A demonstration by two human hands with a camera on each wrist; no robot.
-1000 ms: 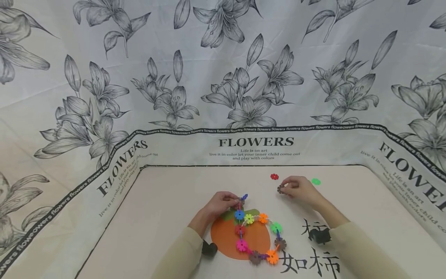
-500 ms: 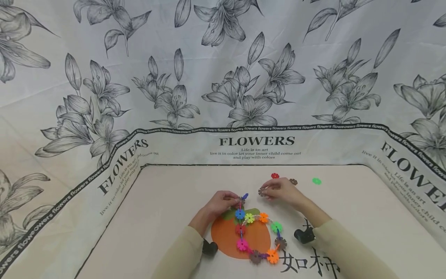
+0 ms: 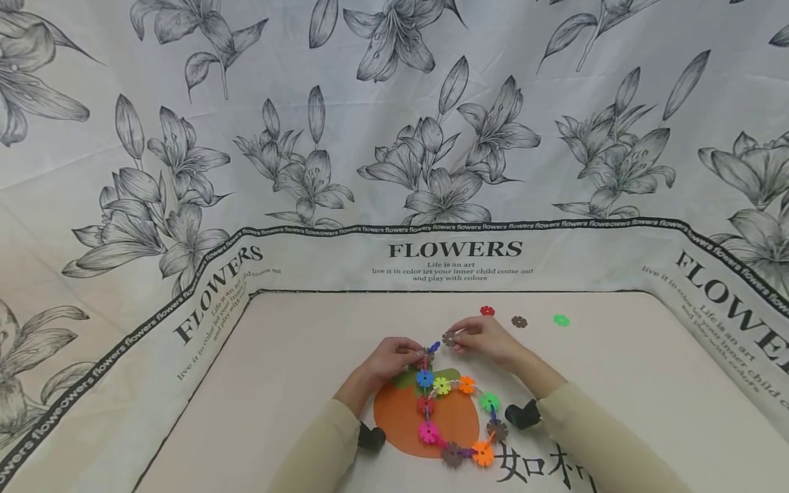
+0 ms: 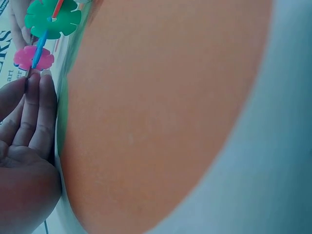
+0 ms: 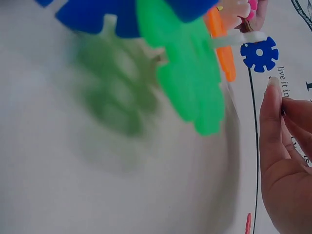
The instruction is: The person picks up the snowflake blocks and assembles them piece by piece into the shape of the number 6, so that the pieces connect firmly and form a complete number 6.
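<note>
A looped chain of colourful notched snowflake discs (image 3: 428, 433) lies over the printed orange persimmon in the head view. My left hand (image 3: 391, 359) pinches a brown disc (image 3: 428, 355) near the chain's far end, where a dark blue disc (image 3: 435, 347) sticks up edge-on. Just right of that end, my right hand (image 3: 487, 339) holds another brown snowflake disc (image 3: 448, 338) between thumb and fingers, a small gap apart from the blue one. Seen from the left wrist, a pink disc (image 4: 34, 58) stands above the fingertips. In the right wrist view, a blue disc (image 5: 259, 53) appears beyond the fingertips.
Loose discs lie near the table's back: a red one (image 3: 487, 311), a brown one (image 3: 520, 322) and a green one (image 3: 561, 320). A flower-printed cloth (image 3: 308, 260) rises behind and at both sides. Black devices (image 3: 371, 438) sit at the wrists.
My right hand has moved left with its brown disc, close to the chain's end, uncovering another brown disc on the table. The left hand and the chain have stayed in place.
</note>
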